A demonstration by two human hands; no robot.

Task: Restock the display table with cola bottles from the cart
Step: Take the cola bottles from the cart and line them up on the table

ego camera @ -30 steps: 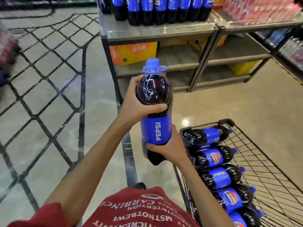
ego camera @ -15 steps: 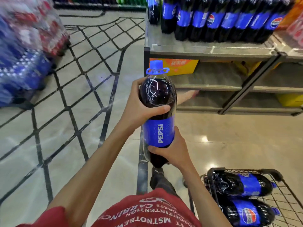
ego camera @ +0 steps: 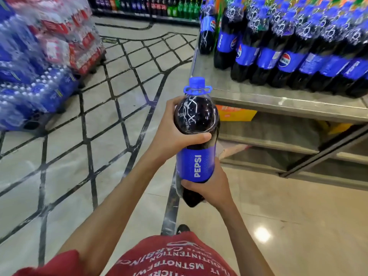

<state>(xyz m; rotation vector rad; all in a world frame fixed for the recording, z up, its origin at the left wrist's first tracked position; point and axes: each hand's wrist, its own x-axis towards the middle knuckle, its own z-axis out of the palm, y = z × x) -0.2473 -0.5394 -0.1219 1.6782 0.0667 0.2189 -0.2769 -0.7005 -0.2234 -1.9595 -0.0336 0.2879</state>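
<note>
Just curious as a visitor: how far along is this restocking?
Done: rows of cola bottles stand on the display table. In hand: one bottle, upright, left hand at its shoulder, right hand near its base. Left: setting it on the table's bare front strip. The cart is out of view.

A shop: steel display table [ego camera: 258, 97] of cola bottles [ego camera: 282, 50], stacked drink packs [ego camera: 39, 56].

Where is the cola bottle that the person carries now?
In the head view's centre, the cola bottle is upright between left grip above and right grip below, near the left corner of the display table.
</note>
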